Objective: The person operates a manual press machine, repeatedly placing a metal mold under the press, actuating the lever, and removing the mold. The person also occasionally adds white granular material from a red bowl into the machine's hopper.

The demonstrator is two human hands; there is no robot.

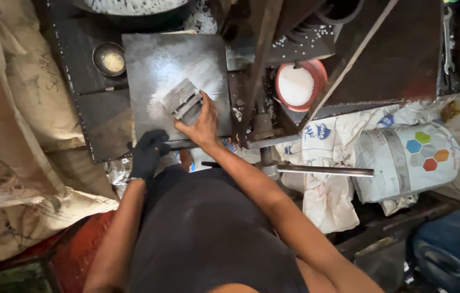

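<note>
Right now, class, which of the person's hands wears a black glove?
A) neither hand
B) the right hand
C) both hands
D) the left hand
D: the left hand is gloved in black at the plate's near edge, while the bare right hand grips the metal block.

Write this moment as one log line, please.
right hand: grips metal block on powdered steel plate | left hand: black glove, at plate's near edge | red bowl: white powder
</note>
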